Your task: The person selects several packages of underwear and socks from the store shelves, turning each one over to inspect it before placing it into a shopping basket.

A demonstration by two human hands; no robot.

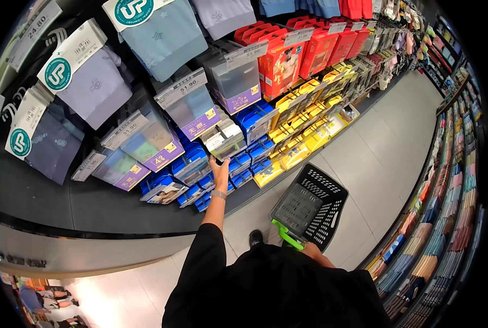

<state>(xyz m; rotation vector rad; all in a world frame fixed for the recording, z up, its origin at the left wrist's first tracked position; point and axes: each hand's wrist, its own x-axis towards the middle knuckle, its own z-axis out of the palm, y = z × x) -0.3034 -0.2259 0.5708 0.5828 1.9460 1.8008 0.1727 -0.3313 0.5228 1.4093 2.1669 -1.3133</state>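
My left hand (220, 168) reaches out to the hanging rack and grips the lower edge of a grey-and-green package (226, 143). Thumb and forefinger show at its bottom; the other fingers are partly hidden. Around that package hang blue packages (255, 123) and clear packs with purple bases (198, 121). Down by my body, my right hand (311, 252) is closed round the green handle (287, 235) of a black perforated shopping basket (320, 202). Bare floor mesh shows through the basket's bottom.
Yellow packages (298, 150) and red packages (281, 63) hang further along the rack. Folded underwear on hangers (95, 82) hangs at upper left. A tiled aisle (386, 131) runs between this rack and shelves of packed goods (418, 246) on the right. People (50, 300) appear at lower left.
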